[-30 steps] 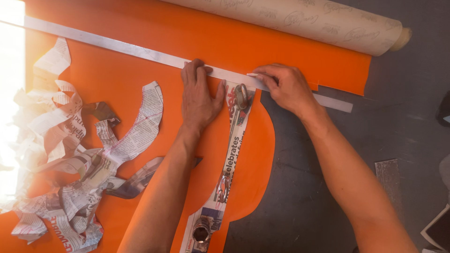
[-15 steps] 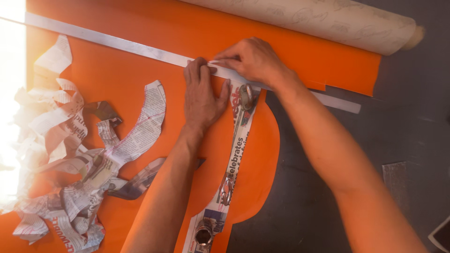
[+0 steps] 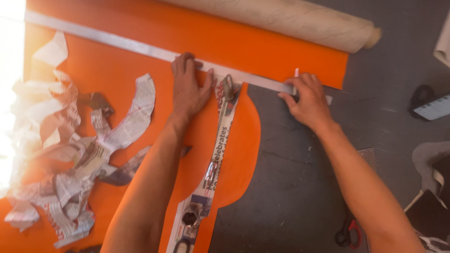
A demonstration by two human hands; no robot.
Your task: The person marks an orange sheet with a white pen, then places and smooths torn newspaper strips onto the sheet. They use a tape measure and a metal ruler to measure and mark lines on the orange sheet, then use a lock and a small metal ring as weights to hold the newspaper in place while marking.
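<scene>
A long metal ruler point(image 3: 140, 47) runs slantwise from the upper left of the frame down toward the right of centre, lying across a big sheet of orange material point(image 3: 262, 47) that covers most of the left half of the picture. The left hand point(image 3: 187, 89) lies flat on the ruler near the middle of the frame, palm down, fingers point(image 3: 185, 63) stretched out and held close together with the thumb set apart toward the right, pressing on the ruler and the orange sheet. The right hand point(image 3: 307, 98) sits at the ruler's right end, right of centre, with its fingers curled and pinching a small white stick, chalk or a marker by the look of it point(image 3: 296, 73), upright against the ruler's edge where the orange sheet gives way to the dark grey floor point(image 3: 290, 178).

Just beside the left thumb a long strip of newspaper point(image 3: 220, 145) lies on a rounded orange flap and runs down to the bottom edge of the frame. A small metal thing rests on its top end; I cannot tell what it is. At the left a heap of cut newspaper scraps point(image 3: 61, 154) is spread over the orange. A pale roll of paper point(image 3: 290, 21) lies along the top. At the lower right, scissors with red handles point(image 3: 349, 232) lie on the floor.
</scene>
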